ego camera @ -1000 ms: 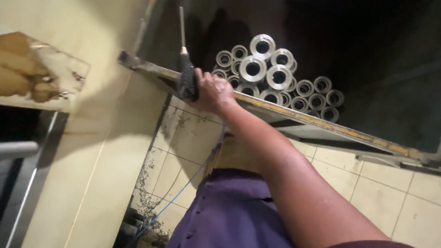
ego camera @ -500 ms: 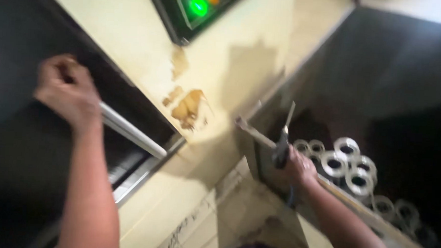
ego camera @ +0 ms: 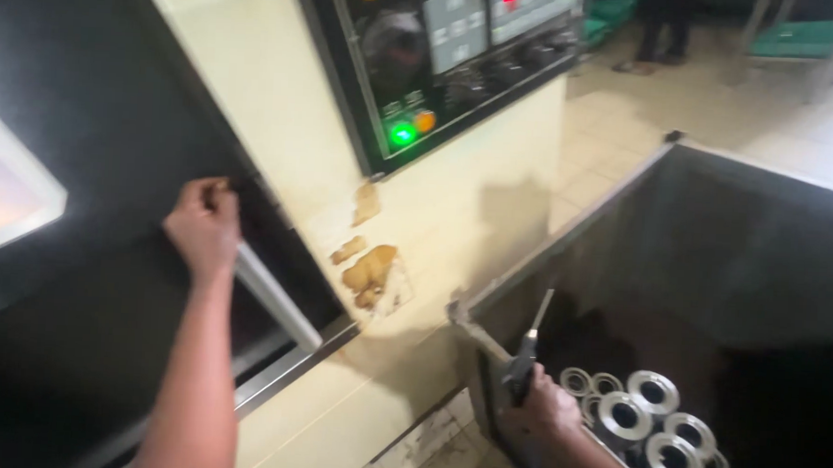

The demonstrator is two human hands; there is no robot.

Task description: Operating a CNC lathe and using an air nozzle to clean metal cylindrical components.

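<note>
My left hand (ego camera: 203, 227) is closed around the top of a long metal door handle (ego camera: 278, 298) on the dark sliding door (ego camera: 87, 276) of a cream-coloured machine. My right hand (ego camera: 545, 410) grips a black air gun (ego camera: 526, 356) with a thin metal nozzle that points up. It rests at the rim of a dark metal bin (ego camera: 565, 255). A blue hose trails down from the gun. Shiny metal rings (ego camera: 647, 422) lie stacked in the bin just right of that hand.
A control panel (ego camera: 462, 58) with a lit green button (ego camera: 401, 133), an orange button and dark knobs sits above. Paint is chipped on the machine's cream face (ego camera: 368, 269). Tiled floor (ego camera: 628, 112) stretches behind, where a person's legs (ego camera: 664, 30) stand.
The view has swung up and left from the bin to the machine's front. My left hand has come into view on the door handle. My right hand keeps hold of the air gun at the bin's rim.
</note>
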